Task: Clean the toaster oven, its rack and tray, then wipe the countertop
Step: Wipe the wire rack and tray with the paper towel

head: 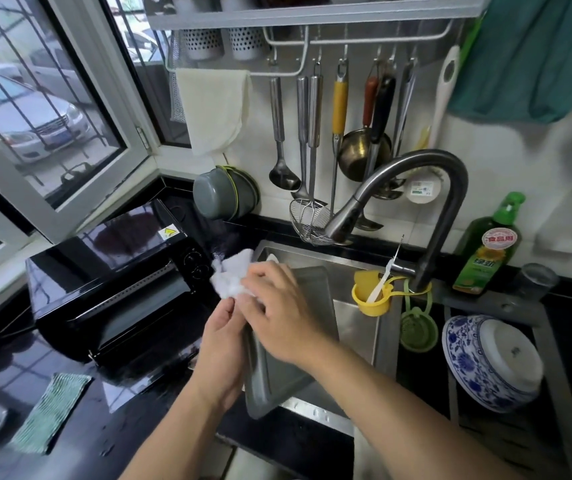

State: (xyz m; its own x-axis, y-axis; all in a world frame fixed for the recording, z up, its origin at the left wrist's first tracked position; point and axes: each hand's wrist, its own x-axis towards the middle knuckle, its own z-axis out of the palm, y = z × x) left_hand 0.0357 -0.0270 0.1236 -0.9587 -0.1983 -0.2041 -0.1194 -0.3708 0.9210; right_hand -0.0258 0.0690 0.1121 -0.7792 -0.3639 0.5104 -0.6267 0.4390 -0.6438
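A black toaster oven stands on the dark countertop left of the sink, its door hanging open. A grey metal tray leans in the steel sink, one corner over the front rim. Both hands hold a crumpled white cloth above the tray's left edge. My left hand pinches the cloth from below. My right hand grips it from above with curled fingers. I cannot see the oven rack.
A green-striped rag lies on the counter in front of the oven. A curved faucet arches over the sink, with a yellow cup and green strainer beside it. A blue-and-white bowl and a green detergent bottle stand at right.
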